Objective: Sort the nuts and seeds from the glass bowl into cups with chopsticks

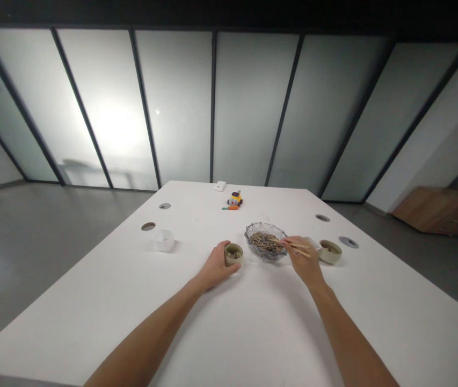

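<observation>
My left hand (215,267) is wrapped round a small beige cup (234,260) with a few seed-like bits inside. In my right hand (304,262) is a pair of chopsticks (300,248), their tips down among the contents of a clear glass bowl (248,239). That scalloped bowl holds a heap of dark, striped pieces that look like sunflower seeds (266,243). Whether the tips pinch a seed is too small to tell. Just beyond my right hand stands a second beige bowl (330,252) with a little something in it. A white container (312,243) is partly hidden behind that hand.
A translucent square container (164,241) stands on the white table (111,301) at the left. Farther back are a yellow toy vehicle (235,198), an orange-and-green item (231,207) and a white box-shaped object (220,186). Round grommet holes (148,226) line both sides.
</observation>
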`<state>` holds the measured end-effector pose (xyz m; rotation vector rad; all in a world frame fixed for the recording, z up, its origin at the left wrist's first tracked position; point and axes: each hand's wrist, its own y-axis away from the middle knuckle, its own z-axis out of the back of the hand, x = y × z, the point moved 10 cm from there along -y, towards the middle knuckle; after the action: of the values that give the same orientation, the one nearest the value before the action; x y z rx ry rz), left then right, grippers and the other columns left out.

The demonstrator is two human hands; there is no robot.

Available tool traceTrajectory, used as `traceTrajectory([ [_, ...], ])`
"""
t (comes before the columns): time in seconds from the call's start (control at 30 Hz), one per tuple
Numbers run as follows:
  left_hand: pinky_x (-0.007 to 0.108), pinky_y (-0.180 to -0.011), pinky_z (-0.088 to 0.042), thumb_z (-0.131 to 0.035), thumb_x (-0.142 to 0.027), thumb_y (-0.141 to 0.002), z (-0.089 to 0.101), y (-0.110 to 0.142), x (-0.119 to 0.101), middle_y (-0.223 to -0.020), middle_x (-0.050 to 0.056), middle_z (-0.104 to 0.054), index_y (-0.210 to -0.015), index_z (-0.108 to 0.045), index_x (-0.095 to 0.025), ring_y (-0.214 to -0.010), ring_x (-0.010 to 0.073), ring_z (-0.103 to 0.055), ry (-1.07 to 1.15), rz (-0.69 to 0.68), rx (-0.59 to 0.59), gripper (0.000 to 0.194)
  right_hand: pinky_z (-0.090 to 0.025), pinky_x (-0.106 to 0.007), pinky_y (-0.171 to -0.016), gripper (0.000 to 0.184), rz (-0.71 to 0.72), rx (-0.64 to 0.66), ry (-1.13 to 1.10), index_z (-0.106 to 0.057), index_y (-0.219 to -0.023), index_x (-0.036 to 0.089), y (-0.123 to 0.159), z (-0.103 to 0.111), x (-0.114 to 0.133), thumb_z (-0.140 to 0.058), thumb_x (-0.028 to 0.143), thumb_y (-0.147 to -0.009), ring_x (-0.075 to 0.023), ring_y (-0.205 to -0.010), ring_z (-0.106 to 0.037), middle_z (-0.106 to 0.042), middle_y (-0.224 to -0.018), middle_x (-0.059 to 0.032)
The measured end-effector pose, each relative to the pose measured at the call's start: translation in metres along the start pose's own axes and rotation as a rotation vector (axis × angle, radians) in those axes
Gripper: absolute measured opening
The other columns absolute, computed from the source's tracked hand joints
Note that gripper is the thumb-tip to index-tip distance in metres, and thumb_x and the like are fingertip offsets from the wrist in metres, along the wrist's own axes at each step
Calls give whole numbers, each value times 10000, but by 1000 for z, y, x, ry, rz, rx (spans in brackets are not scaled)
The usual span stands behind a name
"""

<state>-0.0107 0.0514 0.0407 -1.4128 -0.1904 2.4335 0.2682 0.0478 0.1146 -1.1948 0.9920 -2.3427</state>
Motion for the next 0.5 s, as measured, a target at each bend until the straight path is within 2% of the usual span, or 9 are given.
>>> traceTrajectory([
  [0.23,478,-1150,-439,-778,-292,-798,-1,0,0,-1425,154,-595,-1406,-490,-192,-1307,307,-579,-17,1,12,680,-558,-402,-769,453,-3,66,17,-728,-830,229,4,-8,-12,-571,629,-972,-244,-819,-675,-722,-868,-75],
  [0.5,477,-1157,-438,-787,-289,-787,-2,-1,7,-1423,138,-601,-1406,-491,-208,-1311,305,-579,-8,1,3,691,-557,-416,-763,476,15,29,34,-744,-818,229,5,-5,-11,-579,652,-962,-244,-795,-672,-735,-851,-76],
])
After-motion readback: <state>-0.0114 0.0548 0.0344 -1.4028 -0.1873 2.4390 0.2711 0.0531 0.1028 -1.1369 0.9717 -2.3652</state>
